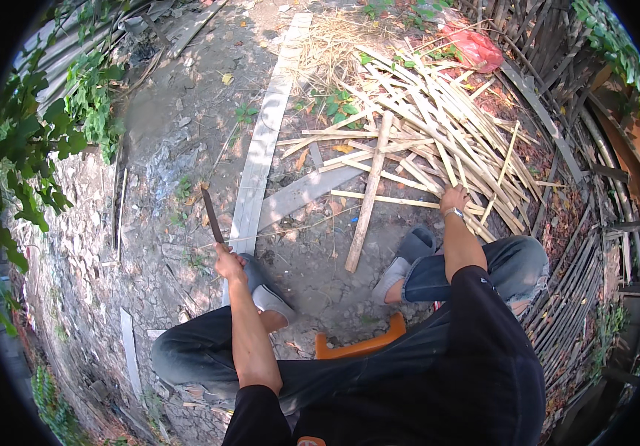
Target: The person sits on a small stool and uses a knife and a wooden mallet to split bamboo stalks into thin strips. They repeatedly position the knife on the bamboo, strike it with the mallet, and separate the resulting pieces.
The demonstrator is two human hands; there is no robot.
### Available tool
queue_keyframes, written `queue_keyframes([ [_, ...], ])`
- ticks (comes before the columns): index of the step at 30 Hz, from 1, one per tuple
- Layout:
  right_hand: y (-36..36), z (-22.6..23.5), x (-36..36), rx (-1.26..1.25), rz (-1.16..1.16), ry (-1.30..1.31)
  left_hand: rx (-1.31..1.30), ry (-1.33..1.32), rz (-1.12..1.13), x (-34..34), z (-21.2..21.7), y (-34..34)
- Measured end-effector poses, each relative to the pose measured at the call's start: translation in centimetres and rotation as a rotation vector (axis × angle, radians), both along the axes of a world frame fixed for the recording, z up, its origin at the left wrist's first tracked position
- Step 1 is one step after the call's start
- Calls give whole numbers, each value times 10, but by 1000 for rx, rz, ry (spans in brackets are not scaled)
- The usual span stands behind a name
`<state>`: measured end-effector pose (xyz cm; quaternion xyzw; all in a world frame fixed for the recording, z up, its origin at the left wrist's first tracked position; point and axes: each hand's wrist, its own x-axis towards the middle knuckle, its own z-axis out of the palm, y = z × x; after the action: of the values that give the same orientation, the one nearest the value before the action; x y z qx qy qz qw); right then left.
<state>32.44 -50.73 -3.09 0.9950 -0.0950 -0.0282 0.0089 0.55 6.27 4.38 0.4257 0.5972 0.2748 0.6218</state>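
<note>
Holding a knife (pixel 213 214) by its near end, the left grip (pixel 231 262) is closed, blade pointing away from the body above the ground (pixel 309 271), just left of the plank (pixel 270 134). The right grip (pixel 454 199) rests on the near side of the sticks (pixel 476 149); whether it is closed around one cannot be told. They lie crisscrossed toward the ground's far right edge, near the fence (pixel 557 56), with a thicker pole (pixel 369 192) at their left. The step in hand seems to be picking one from the pile. The next move would call for pinching a single piece and drawing it free of its neighbours, blade kept well apart.
</note>
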Motion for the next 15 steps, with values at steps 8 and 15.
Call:
queue_keyframes([
  [8, 136, 200, 61, 552, 610, -556, 200, -231, -41, 27, 115, 12],
  [15, 277, 387, -39, 869, 969, -734, 343, -500, -237, 26, 280, -12],
])
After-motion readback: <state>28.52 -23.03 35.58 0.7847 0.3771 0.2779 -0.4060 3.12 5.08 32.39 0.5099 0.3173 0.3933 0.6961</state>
